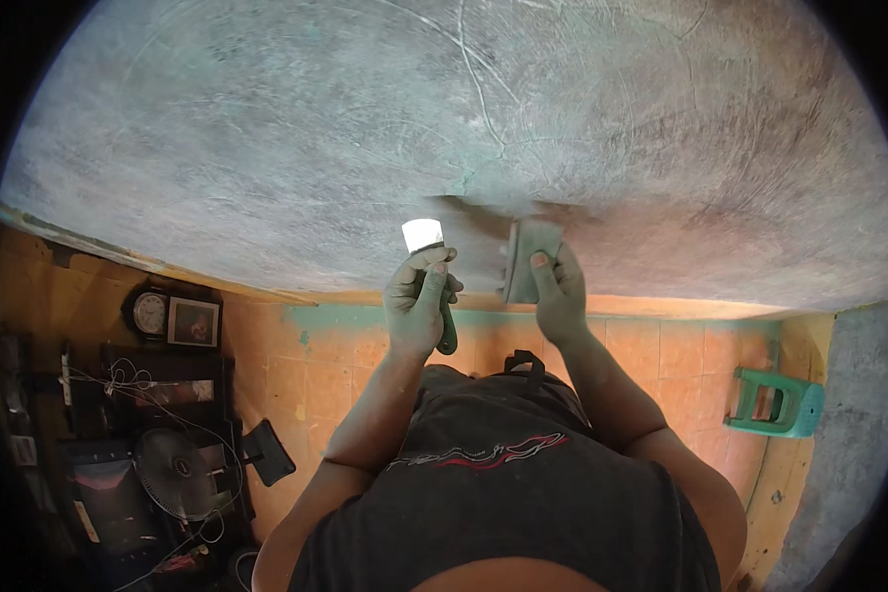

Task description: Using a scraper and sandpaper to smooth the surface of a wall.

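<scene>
Before me rises a grey-green plastered wall (340, 133) with curved scratches and thin cracks. My left hand (418, 296) is closed around the dark green handle of a putty knife (422, 235), whose bright blade points up towards the wall. To its right, my right hand (559, 285) grips a flat, greyish-green block or folded sheet (536, 255), the thumb on its near face and fingertips showing at its left edge. The two hands are apart. A shadow lies on the wall just above them. Whether the flat piece touches the wall, I cannot tell.
An orange tiled floor (325, 377) lies below. On the right stands a green plastic stool (777, 403). At the left are a fan (175, 473), loose cables (129, 381), a clock (149, 312), a framed picture (192, 323) and a black dustpan-like object (268, 453).
</scene>
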A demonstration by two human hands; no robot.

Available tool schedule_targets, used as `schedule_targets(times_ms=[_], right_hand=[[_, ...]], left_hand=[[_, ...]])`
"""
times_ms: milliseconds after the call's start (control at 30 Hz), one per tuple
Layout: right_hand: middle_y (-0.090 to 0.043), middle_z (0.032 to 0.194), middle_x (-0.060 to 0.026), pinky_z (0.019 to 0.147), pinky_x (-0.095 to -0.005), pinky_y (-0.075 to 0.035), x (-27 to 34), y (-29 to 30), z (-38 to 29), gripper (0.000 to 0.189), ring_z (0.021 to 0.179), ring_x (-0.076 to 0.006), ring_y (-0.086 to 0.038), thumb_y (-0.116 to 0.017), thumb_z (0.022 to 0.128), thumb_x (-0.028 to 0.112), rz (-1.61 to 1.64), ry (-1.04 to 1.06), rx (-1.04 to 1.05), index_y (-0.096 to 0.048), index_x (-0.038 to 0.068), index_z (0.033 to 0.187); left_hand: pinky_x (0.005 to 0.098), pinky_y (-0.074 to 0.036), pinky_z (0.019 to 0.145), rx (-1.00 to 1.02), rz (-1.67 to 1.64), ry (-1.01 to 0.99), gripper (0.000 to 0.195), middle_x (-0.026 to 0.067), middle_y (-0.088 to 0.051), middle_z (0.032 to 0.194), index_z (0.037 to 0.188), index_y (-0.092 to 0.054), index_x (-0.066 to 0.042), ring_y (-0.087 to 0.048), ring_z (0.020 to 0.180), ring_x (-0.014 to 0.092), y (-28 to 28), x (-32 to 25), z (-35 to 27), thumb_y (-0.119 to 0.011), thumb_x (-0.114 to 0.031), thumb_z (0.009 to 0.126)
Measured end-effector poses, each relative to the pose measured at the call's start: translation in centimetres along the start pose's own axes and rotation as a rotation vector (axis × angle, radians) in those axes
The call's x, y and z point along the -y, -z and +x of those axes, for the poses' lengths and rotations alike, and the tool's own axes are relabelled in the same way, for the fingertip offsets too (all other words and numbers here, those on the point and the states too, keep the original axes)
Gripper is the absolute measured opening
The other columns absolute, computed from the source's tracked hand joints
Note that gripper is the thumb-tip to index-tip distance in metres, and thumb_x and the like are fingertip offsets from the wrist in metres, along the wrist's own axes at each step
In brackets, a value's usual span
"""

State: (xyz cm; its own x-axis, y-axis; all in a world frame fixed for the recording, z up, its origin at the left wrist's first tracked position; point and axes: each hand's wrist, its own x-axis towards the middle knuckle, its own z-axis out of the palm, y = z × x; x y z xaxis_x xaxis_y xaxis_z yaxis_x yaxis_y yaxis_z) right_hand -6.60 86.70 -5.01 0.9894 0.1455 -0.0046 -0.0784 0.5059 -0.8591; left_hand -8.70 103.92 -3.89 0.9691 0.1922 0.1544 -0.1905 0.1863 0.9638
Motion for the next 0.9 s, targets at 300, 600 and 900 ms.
schedule_targets(times_ms=[300, 600, 900], right_hand=[[-0.059, 0.086, -0.0123, 0.050, -0.0275, -0.051, -1.5, 1.0, 3.3, 0.015, 0.058, -0.0150, -0.059, -0.037, 0.093, 0.006, -0.243, 0.250, -0.277, -0.043, 0.001, 0.106], [-0.054, 0.062, -0.0034, 0.042, -0.0224, -0.042, -4.4, -2.0, 5.3, 0.015, 0.046, -0.0072, -0.047, -0.051, 0.093, 0.015, -0.480, 0.544, -0.648, -0.051, 0.000, 0.091], [-0.063, 0.081, -0.0106, 0.056, -0.0255, -0.051, -4.3, -5.3, 5.2, 0.017, 0.060, -0.0136, -0.061, -0.052, 0.092, 0.013, -0.250, 0.560, -0.831, -0.051, -0.002, 0.098]], left_hand=[[0.0224, -0.045, 0.056, 0.328, 0.065, 0.098, 0.013, 0.0081, -0.063, 0.095, 0.099, -0.060, -0.002, -0.057, 0.067, 0.009, 4.8, 0.3, 3.1, -0.053, -0.008, 0.091], [0.0233, -0.046, 0.057, 0.585, 0.121, 0.148, 0.012, 0.0087, -0.063, 0.094, 0.099, -0.059, -0.002, -0.058, 0.066, 0.010, 12.5, -0.6, 7.1, -0.052, -0.007, 0.091], [0.0228, -0.046, 0.058, 0.828, 0.087, 0.267, 0.013, 0.0080, -0.063, 0.094, 0.100, -0.059, -0.003, -0.056, 0.066, 0.009, 16.0, 1.0, 9.1, -0.052, -0.009, 0.091]])
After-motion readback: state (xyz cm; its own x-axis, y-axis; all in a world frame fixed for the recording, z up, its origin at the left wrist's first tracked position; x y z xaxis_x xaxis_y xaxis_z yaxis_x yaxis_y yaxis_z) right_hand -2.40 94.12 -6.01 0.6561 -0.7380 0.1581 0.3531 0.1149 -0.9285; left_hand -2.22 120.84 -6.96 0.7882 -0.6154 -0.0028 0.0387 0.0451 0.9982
